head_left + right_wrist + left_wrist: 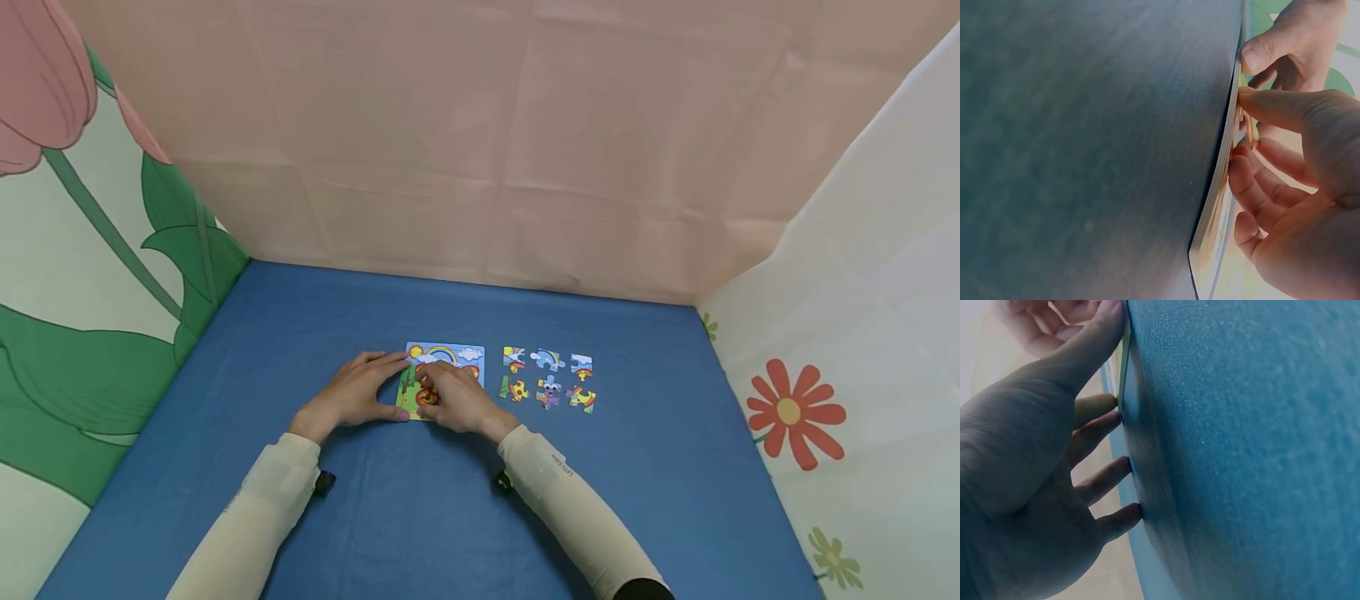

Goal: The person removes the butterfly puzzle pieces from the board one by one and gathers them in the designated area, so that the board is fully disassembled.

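Observation:
A puzzle board (470,355) with a sun, rainbow and clouds lies flat on the blue table. My left hand (351,395) rests at its left side, thumb near the front corner and fingers spread toward the back corner. In the left wrist view, those fingers are nearly straight, with their tips down at the board edge and the cloth. Over the board, my right hand (463,403) bends its fingers and thumb around a thin, tilted puzzle piece (1249,131). Much of the board's right part is hidden under that hand.
To the board's right, loose puzzle pieces (548,359) lie in two rows of three. The blue cloth (645,467) covers the table. A beige sheet (480,150) hangs behind, with patterned sheets on both sides.

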The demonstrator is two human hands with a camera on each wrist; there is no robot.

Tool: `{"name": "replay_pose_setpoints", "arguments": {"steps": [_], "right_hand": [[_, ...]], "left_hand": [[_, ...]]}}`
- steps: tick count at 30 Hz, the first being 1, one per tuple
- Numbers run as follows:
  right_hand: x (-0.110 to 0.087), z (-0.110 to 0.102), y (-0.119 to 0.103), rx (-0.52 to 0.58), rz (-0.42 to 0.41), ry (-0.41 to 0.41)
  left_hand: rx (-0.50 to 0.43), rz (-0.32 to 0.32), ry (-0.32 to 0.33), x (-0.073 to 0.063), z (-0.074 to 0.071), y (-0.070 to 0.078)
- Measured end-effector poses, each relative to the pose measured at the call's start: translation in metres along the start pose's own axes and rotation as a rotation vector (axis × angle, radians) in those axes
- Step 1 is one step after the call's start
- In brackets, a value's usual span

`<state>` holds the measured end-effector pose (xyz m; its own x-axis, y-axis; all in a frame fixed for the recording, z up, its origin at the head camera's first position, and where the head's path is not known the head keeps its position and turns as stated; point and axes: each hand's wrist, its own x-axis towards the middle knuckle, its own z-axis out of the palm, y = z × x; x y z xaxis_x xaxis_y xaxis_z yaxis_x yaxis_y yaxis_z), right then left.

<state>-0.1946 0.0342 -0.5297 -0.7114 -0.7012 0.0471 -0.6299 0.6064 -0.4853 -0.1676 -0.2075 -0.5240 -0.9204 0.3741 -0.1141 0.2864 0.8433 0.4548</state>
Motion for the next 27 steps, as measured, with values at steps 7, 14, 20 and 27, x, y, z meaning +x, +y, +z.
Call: {"name": "replay_pose_setpoints", "arguments": {"steps": [7, 14, 20, 27], "right_hand": [[0.0004, -0.0004, -0.0006, 0.035, -0.052, 0.06], [0.001, -0.0007, -0.0011, 0.148, -0.06, 0.082], [0.0017, -0.0024, -0.0022, 0.165, -0.052, 0.087], [0.0024, -0.0033, -0.0023, 0.184, -0.045, 0.09]], "left_hand": [[0.001, 0.005, 0.008, 0.0002, 0.0012, 0.0], [0.0, 0.019, 0.02, -0.0004, 0.0017, -0.0007], [-0.002, 0.015, 0.018, -0.0011, 0.0011, 0.0003], [0.002, 0.018, 0.017, -0.0011, 0.0004, 0.0004]]}}
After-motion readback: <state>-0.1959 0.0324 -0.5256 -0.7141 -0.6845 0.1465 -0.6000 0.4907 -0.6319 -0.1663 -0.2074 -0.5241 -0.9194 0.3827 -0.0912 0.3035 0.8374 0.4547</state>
